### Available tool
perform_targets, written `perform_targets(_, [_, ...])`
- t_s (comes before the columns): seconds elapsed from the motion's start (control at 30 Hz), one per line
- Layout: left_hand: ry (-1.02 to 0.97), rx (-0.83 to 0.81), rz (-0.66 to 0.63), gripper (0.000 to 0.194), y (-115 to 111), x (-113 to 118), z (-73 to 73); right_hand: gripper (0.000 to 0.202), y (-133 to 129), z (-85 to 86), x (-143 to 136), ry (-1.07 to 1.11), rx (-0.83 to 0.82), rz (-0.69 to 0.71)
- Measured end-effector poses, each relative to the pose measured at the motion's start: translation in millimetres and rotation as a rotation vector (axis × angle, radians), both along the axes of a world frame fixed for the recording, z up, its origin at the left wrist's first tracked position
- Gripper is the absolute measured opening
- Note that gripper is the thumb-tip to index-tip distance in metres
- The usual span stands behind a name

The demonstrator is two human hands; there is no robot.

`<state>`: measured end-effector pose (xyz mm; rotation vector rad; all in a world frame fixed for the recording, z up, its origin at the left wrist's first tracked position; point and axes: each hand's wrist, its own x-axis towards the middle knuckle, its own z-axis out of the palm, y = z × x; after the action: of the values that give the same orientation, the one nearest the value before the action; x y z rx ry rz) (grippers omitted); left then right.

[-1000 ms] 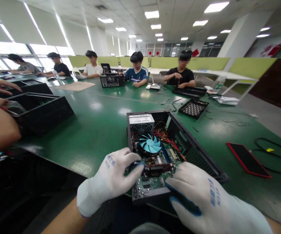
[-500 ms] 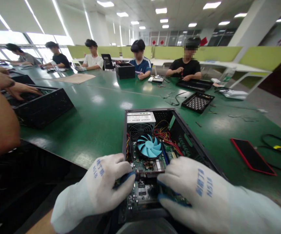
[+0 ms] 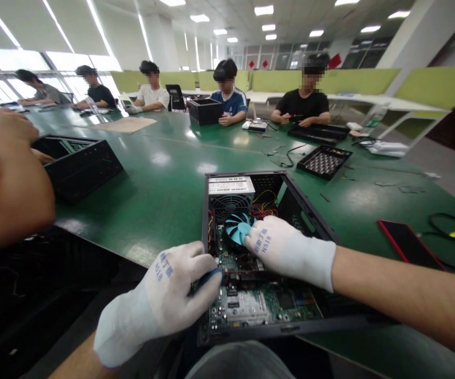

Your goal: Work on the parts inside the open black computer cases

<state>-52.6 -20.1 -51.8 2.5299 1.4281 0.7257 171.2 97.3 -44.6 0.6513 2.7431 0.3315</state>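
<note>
An open black computer case lies before me, its inside facing up. It holds a green motherboard, a blue-bladed cooling fan and a silver power supply. My left hand, in a white glove, is closed at the case's left side, thumb and fingers pinching the left end of an expansion card that stands across the board. My right hand, also gloved, reaches over the fan's right edge; its fingers point down and are mostly hidden, so any grip there cannot be seen.
Red and yellow wires lie behind the right hand. At left, another person's arm is beside a second black case. Right of my case is a red-edged black panel. A black perforated panel lies farther back, with people working across the table.
My right hand has moved up and away from the front of the motherboard to the fan, uncovering the board's lower right. My left hand stays at the card's end.
</note>
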Motion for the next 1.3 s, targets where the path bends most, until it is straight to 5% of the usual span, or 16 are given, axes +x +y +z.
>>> perform_targets(0.2, [-0.009, 0.016, 0.004, 0.026, 0, 0, 0.0, 0.011, 2, 1.7, 28, 0.092, 0.037, 0.008])
perform_targets(0.47, [-0.043, 0.01, -0.006, 0.026, 1, -1, -1.5, 0.021, 13, 26.7, 42, 0.074, 0.104, -0.252])
perform_targets(0.8, [-0.056, 0.0, 0.017, 0.025, 0, -1, -4.6, 0.019, 64, 8.6, 37, -0.025, 0.187, -0.357])
perform_targets(1.0, [-0.048, -0.036, -0.001, 0.023, 0, -3, -2.7, 0.033, 58, 10.6, 53, 0.194, 0.236, -0.319])
perform_targets(1.3, [0.011, -0.145, -0.108, 0.023, 18, -18, 4.7, 0.041, 28, 9.3, 89, 0.551, 0.088, -0.303])
